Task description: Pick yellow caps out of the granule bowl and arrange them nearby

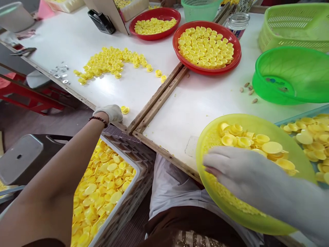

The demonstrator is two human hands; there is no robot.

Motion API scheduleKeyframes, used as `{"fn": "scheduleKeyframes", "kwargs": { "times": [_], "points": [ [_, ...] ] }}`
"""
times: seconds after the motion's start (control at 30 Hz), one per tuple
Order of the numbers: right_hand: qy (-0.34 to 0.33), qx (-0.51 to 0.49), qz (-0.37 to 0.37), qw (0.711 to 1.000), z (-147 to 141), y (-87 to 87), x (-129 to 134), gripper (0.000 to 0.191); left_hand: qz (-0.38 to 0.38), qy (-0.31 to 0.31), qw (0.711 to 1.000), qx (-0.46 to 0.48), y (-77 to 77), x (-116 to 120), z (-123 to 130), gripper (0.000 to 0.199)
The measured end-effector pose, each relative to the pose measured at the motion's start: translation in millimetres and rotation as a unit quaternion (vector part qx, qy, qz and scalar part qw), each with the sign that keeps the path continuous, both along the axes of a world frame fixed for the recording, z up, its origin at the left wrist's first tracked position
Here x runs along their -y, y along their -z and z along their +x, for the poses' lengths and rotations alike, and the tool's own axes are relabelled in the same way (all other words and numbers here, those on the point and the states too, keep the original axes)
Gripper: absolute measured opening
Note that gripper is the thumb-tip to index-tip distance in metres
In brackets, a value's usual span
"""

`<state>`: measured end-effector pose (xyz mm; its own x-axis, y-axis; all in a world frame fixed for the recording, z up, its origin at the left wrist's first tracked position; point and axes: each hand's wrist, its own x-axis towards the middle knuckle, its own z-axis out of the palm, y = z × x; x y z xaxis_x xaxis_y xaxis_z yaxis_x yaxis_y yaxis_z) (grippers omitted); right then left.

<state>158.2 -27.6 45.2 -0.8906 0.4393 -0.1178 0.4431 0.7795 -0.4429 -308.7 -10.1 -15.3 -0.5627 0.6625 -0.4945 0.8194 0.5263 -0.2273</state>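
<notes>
At the upper left corner of the white table (pixel 64 37) stands a white bucket (pixel 15 18), with a red stool (pixel 28 97) on the floor below and a grey stool (pixel 22 154) nearer. Clear bits (pixel 60 72) lie scattered near the table's edge. Just right of the grey stool, partly behind the left forearm, is a crate (pixel 137 168) full of yellow pieces (pixel 113 178). Above it, the left hand (pixel 110 113), in a pale glove, is at the near edge of the table, beside a couple of small yellow cups (pixel 125 109); its fingers are hidden, so I cannot tell whether they are closed on anything. Farther back spreads a loose pile of yellow cups (pixel 105 65). Two red plates, one farther back (pixel 154 36) and one nearer (pixel 208 71), carry more of them, the nearer one set across a wooden strip (pixel 159 97).

On the right, the right hand (pixel 239 168), gloved in white and blurred, reaches into a yellow bowl (pixel 288 137), over fine yellow bits and just beside larger yellow pieces; I cannot tell if it grips any. Beyond are peanuts (pixel 248 88), a glass jar (pixel 238 24), a green basin (pixel 295 68) and a pale green basket (pixel 300 20). At the right edge, a blue tray (pixel 303 115) holds further yellow pieces.
</notes>
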Motion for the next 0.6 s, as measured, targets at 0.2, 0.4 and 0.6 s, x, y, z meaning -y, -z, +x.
{"fn": "scheduleKeyframes", "kwargs": {
  "times": [0.2,0.4,0.6],
  "points": [
    [-0.032,-0.001,-0.151,0.988,-176.6,46.9,-53.5,0.028,0.038,-0.022,0.999,-0.002,-4.1,14.8,-1.7,0.022],
    [-0.104,0.070,-0.020,0.992,-236.4,103.4,-60.1,0.026,0.233,0.078,0.967,0.072,-11.5,74.8,51.1,0.027],
    [-0.173,0.074,0.056,0.980,-243.5,97.0,-60.7,0.029,0.186,0.218,0.953,0.097,3.8,88.2,98.2,0.027]
  ]
}}
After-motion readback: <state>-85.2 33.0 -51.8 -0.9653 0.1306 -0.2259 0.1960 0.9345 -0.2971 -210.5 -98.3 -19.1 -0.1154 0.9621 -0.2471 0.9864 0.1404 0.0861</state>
